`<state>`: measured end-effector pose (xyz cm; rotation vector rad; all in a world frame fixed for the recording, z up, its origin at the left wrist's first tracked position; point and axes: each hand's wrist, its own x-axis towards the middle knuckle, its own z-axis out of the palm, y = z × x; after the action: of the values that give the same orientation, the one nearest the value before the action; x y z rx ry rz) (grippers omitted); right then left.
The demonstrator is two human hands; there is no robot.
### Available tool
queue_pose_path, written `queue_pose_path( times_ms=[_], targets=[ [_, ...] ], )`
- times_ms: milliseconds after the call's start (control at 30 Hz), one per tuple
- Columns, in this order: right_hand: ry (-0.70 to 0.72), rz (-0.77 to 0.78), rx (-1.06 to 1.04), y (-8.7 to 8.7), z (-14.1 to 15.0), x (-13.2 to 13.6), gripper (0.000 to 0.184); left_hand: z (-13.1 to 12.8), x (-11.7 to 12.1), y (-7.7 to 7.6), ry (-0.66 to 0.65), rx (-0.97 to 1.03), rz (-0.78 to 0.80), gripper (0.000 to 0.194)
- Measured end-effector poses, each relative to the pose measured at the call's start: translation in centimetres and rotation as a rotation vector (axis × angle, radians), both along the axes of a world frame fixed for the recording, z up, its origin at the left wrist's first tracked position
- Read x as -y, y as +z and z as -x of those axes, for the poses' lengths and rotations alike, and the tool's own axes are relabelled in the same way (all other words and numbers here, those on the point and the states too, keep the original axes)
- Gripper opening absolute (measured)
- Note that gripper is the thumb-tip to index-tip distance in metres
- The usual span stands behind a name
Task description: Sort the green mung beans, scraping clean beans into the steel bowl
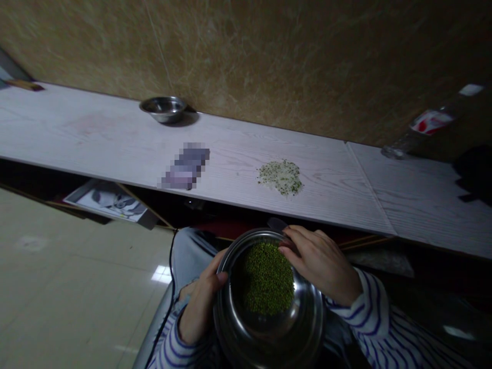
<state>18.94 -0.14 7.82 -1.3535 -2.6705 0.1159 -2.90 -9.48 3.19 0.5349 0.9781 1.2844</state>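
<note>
Gripping the bowl by its left side, near the surface, the left hand meets stiff, slippery-looking metal, likely weighty with loose beans; 2 opposite sides should hold best. The right hand grasps 1 dark tool.

Dim overall, darkest beneath the counter; glare on the floor left of it, shadows toward its right end, perhaps slight blur there.
</note>
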Motion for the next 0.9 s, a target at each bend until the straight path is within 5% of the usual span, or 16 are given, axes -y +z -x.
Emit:
queue_pose_path(
  times_ms=[533,900],
  targets=[
    [-0.146,0.090,0.012,0.3,0.7,0.3,0.013,0.3,-0.2,-1.2,-0.020,-0.053,-0.063,0.046],
    [0.044,-0.082,-0.033,-0.3,-0.3,0.0,0.023,0.4,-0.3,-1.0,-0.033,-0.011,-0.056,0.047]
  ],
)
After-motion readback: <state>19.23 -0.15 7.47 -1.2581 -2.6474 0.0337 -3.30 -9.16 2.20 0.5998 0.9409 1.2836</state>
